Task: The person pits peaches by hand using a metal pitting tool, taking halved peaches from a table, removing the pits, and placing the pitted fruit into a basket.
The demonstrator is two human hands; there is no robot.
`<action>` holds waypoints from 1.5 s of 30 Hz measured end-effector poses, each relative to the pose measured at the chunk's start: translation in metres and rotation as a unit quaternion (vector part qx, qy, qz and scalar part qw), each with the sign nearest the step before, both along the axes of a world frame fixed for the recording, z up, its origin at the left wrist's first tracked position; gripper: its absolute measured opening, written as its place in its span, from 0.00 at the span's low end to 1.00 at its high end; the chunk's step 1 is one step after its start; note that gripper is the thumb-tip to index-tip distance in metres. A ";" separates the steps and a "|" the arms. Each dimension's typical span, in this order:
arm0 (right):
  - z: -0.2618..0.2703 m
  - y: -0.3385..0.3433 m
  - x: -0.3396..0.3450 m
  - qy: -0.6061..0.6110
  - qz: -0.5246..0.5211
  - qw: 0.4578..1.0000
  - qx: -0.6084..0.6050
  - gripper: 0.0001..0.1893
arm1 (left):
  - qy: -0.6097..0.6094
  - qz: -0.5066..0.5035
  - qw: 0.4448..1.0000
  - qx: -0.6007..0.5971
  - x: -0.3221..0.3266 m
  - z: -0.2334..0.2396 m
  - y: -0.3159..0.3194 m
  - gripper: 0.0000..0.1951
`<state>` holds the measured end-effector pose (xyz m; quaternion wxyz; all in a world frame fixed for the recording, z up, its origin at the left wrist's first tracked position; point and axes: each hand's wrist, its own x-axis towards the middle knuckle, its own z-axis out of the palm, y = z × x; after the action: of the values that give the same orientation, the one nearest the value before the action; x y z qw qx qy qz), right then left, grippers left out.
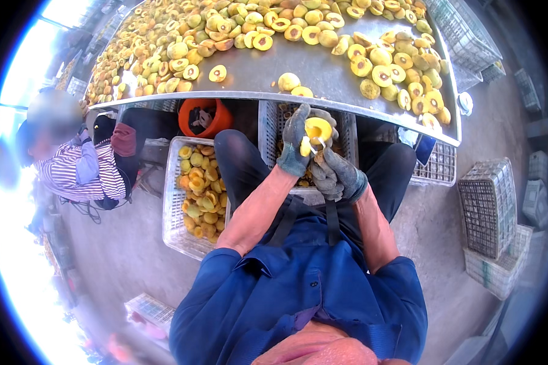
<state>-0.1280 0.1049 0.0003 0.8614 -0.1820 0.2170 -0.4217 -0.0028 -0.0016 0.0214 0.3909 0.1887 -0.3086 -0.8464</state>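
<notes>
My left hand (pixel 296 137), in a grey work glove, grips a halved yellow stone fruit (pixel 318 129), perhaps a peach, with its hollow cut face upward. In my right hand (pixel 337 175), also gloved, is a small hand tool (pixel 318 157) with a brownish handle. Its thin, bright metal end meets the lower edge of the fruit, where a pale yellow piece (pixel 305 147) hangs beside my left thumb. Both hands are above a grey plastic crate (pixel 267 132) between my knees, which holds dark scraps and partly disappears behind the hands.
Many fruit halves (pixel 178 50) cover much of the metal table (pixel 255 68) in front. A white crate of fruit halves (pixel 173 219) stands by my left knee, near an orange bucket (pixel 219 119). A seated person (pixel 91 169) is at left; stacked crates (pixel 488 210) stand right.
</notes>
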 end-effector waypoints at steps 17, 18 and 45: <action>-0.020 -0.030 -0.026 0.325 -0.246 0.911 0.054 0.22 | -0.531 0.319 0.621 -0.480 0.202 0.022 -0.078 0.13; -0.023 -0.032 -0.026 0.328 -0.246 0.910 0.057 0.22 | -0.677 0.243 0.432 -0.544 0.242 0.009 -0.083 0.11; -0.015 -0.033 0.000 0.432 -0.209 0.877 -0.030 0.13 | -0.489 0.197 0.773 -0.353 0.110 -0.083 -0.252 0.22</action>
<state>-0.1276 0.0718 -0.0151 0.5680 -0.3221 0.5878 -0.4776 0.1074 -0.2533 -0.0612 0.3849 0.4822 -0.6915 -0.3758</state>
